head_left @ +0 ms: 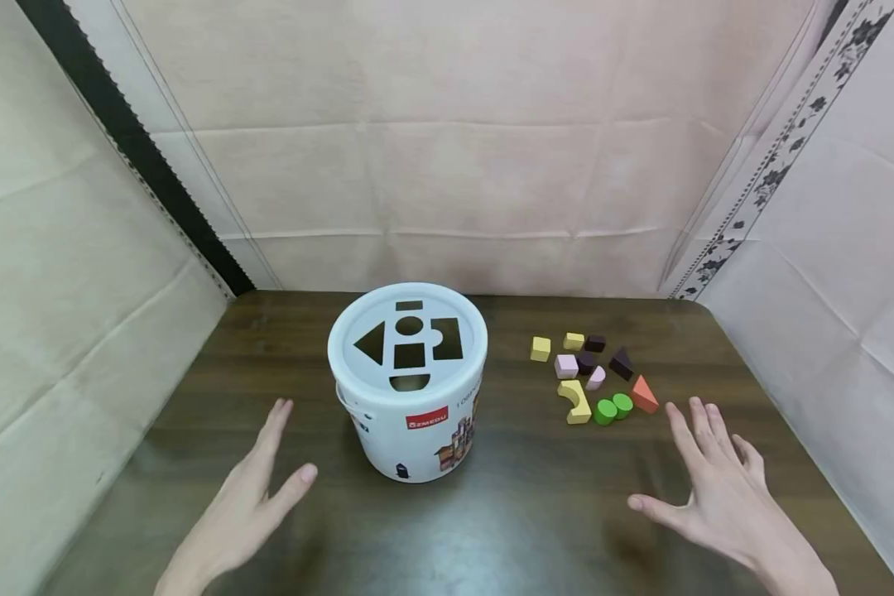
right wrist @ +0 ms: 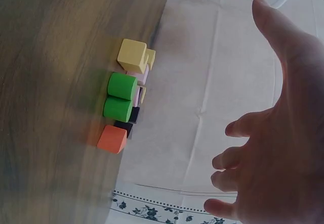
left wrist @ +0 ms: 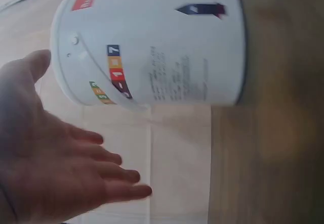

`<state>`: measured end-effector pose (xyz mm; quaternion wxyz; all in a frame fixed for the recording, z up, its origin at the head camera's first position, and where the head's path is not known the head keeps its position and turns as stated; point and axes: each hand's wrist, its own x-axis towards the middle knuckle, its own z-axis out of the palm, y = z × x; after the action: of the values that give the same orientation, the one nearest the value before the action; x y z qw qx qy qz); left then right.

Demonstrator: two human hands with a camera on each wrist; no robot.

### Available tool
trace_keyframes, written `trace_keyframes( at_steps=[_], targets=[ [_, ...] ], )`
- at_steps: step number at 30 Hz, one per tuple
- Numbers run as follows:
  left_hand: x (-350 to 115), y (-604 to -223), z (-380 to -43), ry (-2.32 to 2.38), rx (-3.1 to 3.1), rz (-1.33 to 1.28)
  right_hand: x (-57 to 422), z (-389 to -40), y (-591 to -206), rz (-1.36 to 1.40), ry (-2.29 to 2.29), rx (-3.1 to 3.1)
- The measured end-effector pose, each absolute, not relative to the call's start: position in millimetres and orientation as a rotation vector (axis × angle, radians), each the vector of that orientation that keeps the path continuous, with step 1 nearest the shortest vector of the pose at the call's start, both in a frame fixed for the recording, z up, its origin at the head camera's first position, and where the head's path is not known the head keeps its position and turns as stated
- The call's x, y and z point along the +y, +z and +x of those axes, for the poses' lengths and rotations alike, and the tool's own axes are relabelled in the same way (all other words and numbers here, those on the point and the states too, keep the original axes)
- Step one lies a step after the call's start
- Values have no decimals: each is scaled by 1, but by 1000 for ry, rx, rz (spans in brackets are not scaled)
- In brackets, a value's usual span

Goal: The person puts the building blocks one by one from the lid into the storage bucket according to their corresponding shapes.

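A white bucket [head_left: 417,430] stands upright on the dark wooden table, its pale blue lid [head_left: 368,382] pierced with several shaped holes. Left of it, my left hand [head_left: 242,505] hovers with spread fingers, apart from the bucket and holding nothing. My right hand [head_left: 730,488] is likewise spread and bare, just in front of a group of small blocks. Among these are a yellow arch block [head_left: 577,403], two green cylinders [right wrist: 121,86], an orange triangular block [head_left: 644,396], a lilac cube [head_left: 566,366], a black triangular block [head_left: 622,363] and a yellow cube [head_left: 540,348].
The table [head_left: 484,530] has rounded far corners. Pale creased cloth [head_left: 447,182] hangs behind it and along both sides, with a flower-patterned strip [head_left: 778,165] at the right corner and a black strip [head_left: 141,157] at the left. A thin handle [left wrist: 96,64] hangs against the bucket's side.
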<state>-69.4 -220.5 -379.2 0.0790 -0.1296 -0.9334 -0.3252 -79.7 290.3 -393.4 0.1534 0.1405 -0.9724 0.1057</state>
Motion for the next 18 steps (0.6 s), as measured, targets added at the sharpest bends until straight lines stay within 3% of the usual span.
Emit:
trace_keyframes(
  at_steps=[9, 18],
  targets=[
    [-202, -339, -117, -1067, -2587, -502, 290, -82, -395, 414, 343, -2786],
    [-191, -342, -155, -1149, -2410, -617, 290, -86, -401, 464, 400, -2766]
  ],
)
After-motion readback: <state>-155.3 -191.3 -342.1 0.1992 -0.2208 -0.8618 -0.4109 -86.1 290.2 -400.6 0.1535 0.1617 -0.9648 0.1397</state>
